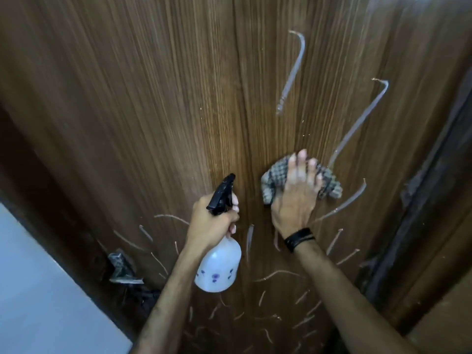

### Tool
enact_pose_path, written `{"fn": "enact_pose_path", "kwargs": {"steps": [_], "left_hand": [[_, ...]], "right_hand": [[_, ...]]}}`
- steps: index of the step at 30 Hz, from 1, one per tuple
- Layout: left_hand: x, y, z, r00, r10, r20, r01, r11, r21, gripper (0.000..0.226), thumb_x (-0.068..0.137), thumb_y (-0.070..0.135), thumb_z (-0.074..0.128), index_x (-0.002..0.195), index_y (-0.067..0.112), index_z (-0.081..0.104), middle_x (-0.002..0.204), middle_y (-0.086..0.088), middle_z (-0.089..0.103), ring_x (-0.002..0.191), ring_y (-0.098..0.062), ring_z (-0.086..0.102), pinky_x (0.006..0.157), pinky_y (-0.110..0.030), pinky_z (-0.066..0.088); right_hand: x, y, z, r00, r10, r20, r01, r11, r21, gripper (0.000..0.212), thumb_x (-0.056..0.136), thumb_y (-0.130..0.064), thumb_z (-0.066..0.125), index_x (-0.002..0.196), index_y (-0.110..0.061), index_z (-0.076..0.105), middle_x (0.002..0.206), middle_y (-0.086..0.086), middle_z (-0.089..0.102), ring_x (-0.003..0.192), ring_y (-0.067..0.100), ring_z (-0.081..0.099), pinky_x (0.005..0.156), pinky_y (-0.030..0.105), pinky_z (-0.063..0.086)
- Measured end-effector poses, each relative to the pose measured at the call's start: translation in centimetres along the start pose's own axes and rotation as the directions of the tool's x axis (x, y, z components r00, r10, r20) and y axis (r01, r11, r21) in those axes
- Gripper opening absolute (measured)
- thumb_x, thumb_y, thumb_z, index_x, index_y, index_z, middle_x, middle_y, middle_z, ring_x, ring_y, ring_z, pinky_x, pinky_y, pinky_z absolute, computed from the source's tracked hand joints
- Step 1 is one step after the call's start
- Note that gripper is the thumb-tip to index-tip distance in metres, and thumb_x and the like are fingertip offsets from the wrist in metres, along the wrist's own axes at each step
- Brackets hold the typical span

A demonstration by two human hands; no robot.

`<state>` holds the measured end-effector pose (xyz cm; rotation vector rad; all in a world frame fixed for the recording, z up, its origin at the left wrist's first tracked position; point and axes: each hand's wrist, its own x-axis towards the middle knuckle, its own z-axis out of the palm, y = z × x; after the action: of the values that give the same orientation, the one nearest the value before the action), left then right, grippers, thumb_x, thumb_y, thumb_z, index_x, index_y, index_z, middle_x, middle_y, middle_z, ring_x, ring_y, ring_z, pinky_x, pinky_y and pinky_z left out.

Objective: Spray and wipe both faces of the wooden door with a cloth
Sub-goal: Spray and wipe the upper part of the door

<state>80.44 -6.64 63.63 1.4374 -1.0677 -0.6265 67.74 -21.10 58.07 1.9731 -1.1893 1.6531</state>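
A: Head view: where's the cloth (329, 178)?
B: Pressed flat on the door (153, 98) under the right hand (296, 198), fingers straight; soft, light; left hand (212, 223) grips the bottle (219, 264) neck.

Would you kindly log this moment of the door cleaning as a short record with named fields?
surface: wooden door, pale streaks and scratch-like marks on it
left hand: grips the spray bottle by its black trigger head, nozzle toward the door
right hand: presses a checked cloth flat on the door, fingers spread
wrist: black band on the right arm
hardware: metal fitting at lower left, blurred
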Motion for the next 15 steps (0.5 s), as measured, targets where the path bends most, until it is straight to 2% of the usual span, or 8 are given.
{"fn": "enact_pose_path", "kwargs": {"steps": [2, 6, 10, 15], "left_hand": [[0.6, 1.5, 0.4, 0.999, 0.029, 0.021, -0.03, 0.999, 0.02, 0.02, 0.082, -0.017, 0.058, 0.09, 0.0, 0.064, 0.068, -0.01, 0.062, 0.052, -0.028, 0.058, 0.059, -0.044, 0.049], [2.0, 5.1, 0.9, 0.988, 0.093, 0.12, -0.097, 0.995, 0.034, 0.018, 0.081, -0.013, 0.06, 0.088, 0.003, 0.064, 0.077, -0.016, 0.064, 0.053, -0.028, 0.059, 0.056, -0.039, 0.048], [4.1, 9.4, 1.3, 0.966, 0.12, 0.228, -0.129, 0.991, 0.024, 0.017, 0.078, -0.009, 0.06, 0.084, 0.007, 0.063, 0.075, -0.016, 0.061, 0.051, -0.026, 0.057, 0.05, -0.032, 0.044], [5.3, 11.8, 1.3, 0.949, 0.134, 0.285, -0.175, 0.977, 0.123, 0.01, 0.07, 0.001, 0.062, 0.076, 0.01, 0.062, 0.061, -0.014, 0.059, 0.054, -0.03, 0.059, 0.054, -0.035, 0.047]], "right_hand": [[5.1, -0.5, -1.5, 0.994, 0.047, -0.097, -0.041, 0.997, 0.058, 0.073, 0.09, -0.007, 0.059, 0.153, -0.009, 0.022, 0.16, 0.011, 0.027, 0.151, 0.025, 0.011, 0.122, 0.045, 0.007], [11.8, -1.3, -3.6, 0.986, -0.094, -0.136, 0.097, 0.995, 0.017, 0.062, 0.097, -0.014, 0.051, 0.154, -0.009, 0.026, 0.161, 0.01, 0.027, 0.15, 0.026, 0.017, 0.123, 0.045, 0.009], [11.2, -1.6, -3.3, 0.988, -0.089, -0.124, 0.093, 0.995, 0.023, 0.068, 0.092, -0.011, 0.048, 0.155, -0.011, 0.021, 0.162, 0.009, 0.023, 0.152, 0.023, 0.011, 0.122, 0.049, 0.012], [9.0, -1.7, -2.8, 0.993, -0.083, -0.088, 0.084, 0.996, 0.006, 0.066, 0.093, -0.016, 0.045, 0.154, -0.01, 0.022, 0.161, 0.01, 0.025, 0.152, 0.022, 0.01, 0.121, 0.05, 0.015]]}}
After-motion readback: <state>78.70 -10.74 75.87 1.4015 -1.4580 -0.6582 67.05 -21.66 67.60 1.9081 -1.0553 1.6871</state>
